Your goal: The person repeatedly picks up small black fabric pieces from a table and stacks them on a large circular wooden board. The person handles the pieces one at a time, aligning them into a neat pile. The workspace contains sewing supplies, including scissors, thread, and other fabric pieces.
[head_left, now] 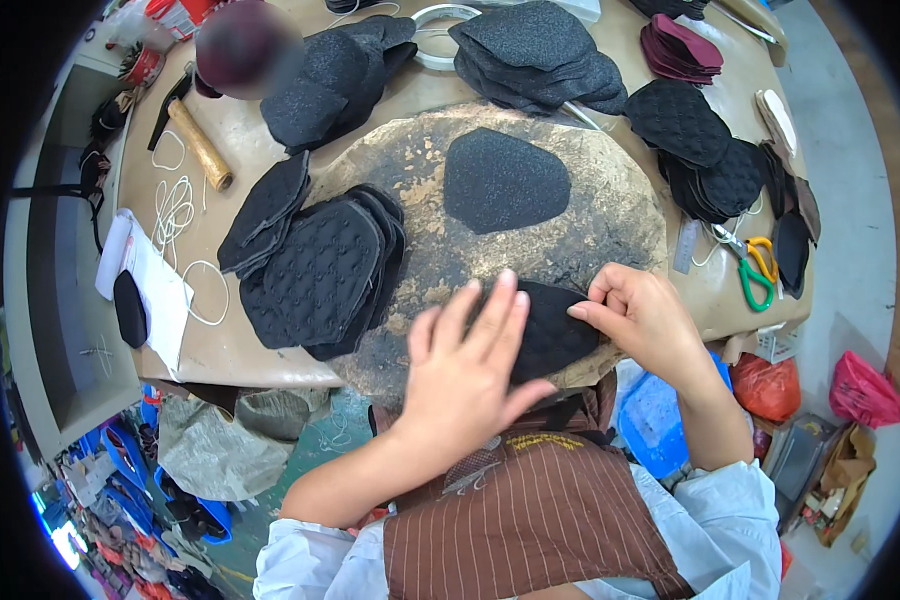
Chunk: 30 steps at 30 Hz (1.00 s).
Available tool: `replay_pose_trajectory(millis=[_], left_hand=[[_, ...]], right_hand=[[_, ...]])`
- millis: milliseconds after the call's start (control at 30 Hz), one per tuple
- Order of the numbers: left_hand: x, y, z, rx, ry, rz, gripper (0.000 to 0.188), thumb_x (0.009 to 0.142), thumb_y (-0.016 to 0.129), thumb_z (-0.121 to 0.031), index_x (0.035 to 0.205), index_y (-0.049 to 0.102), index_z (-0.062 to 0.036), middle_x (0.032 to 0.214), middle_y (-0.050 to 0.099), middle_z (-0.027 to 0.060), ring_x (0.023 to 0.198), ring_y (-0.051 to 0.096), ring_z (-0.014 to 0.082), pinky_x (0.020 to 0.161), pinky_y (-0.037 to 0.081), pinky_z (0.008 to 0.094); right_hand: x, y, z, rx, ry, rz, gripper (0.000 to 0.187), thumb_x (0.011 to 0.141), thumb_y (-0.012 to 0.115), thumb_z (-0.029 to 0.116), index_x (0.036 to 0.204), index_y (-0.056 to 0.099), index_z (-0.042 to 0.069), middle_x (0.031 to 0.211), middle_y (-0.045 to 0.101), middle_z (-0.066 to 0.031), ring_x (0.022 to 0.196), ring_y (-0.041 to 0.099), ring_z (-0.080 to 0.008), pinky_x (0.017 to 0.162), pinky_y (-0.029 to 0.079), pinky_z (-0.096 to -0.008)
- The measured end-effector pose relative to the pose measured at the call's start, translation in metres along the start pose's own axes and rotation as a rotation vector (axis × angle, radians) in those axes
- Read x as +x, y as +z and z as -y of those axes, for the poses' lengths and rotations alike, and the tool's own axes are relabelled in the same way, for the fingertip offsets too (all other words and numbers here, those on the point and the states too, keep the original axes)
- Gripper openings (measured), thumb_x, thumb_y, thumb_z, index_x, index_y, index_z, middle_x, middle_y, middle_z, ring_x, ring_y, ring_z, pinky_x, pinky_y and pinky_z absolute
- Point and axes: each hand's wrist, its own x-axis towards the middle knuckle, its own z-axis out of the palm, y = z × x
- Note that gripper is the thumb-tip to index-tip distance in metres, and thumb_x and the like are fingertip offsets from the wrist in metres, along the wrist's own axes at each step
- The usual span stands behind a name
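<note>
A dark, rounded fabric piece [553,335] lies at the near edge of a worn round stone-like slab [430,150]. My left hand [460,365] rests over the piece's left side with fingers stretched out and spread, hiding part of it. At the piece's right edge, my right hand [650,325] pinches it between thumb and curled fingers. Farther up the slab lies a single speckled dark-grey foam-like piece [507,180], untouched. Left of my hands, a stack of black quilted pieces [320,260] overlaps the slab's edge.
Grey foam-like pieces [535,50] are piled behind the slab. Black quilted pieces [680,125] and maroon pieces [680,50] sit at right, near scissors [755,275] with green and orange handles. A wooden-handled hammer [200,145] and white cord [173,212] lie at left.
</note>
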Motion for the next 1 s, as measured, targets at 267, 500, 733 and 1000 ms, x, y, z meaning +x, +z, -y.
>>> replay_pose_trajectory(millis=[267, 500, 733, 1000], left_hand=[[-0.037, 0.003, 0.024, -0.318, 0.225, -0.217, 0.031, 0.073, 0.075, -0.004, 0.103, 0.068, -0.0019, 0.124, 0.061, 0.0132, 0.103, 0.064, 0.0276, 0.087, 0.052, 0.0386], [-0.021, 0.009, 0.028, -0.366, 0.232, -0.21, 0.027, 0.071, 0.075, -0.006, 0.097, 0.069, -0.002, 0.114, 0.066, 0.0105, 0.094, 0.066, 0.0258, 0.08, 0.053, 0.0363], [-0.016, 0.006, 0.027, -0.176, 0.386, -0.228, 0.026, 0.068, 0.072, -0.006, 0.094, 0.069, -0.0022, 0.107, 0.067, 0.0096, 0.092, 0.067, 0.0233, 0.076, 0.054, 0.0342], [-0.014, 0.006, 0.027, -0.087, 0.478, -0.18, 0.027, 0.07, 0.068, -0.008, 0.096, 0.069, -0.0005, 0.109, 0.066, 0.0093, 0.095, 0.067, 0.0212, 0.083, 0.055, 0.0338]], right_hand=[[-0.021, 0.027, -0.001, -0.034, -0.68, -0.208, 0.033, 0.069, 0.078, 0.013, 0.097, 0.062, 0.006, 0.09, 0.06, -0.0093, 0.081, 0.061, -0.0255, 0.068, 0.048, -0.035], [-0.021, 0.045, -0.001, -0.156, -0.903, -0.164, 0.027, 0.066, 0.075, 0.009, 0.091, 0.065, 0.005, 0.091, 0.06, -0.0056, 0.086, 0.059, -0.0253, 0.074, 0.048, -0.0363], [-0.018, 0.056, -0.007, -0.181, -0.942, -0.265, 0.017, 0.068, 0.071, 0.006, 0.082, 0.063, 0.005, 0.086, 0.06, -0.0041, 0.082, 0.058, -0.024, 0.071, 0.048, -0.0358], [-0.022, 0.054, -0.009, -0.121, -0.868, -0.201, 0.015, 0.073, 0.067, 0.007, 0.087, 0.064, 0.005, 0.091, 0.061, -0.005, 0.088, 0.06, -0.0242, 0.075, 0.048, -0.035]])
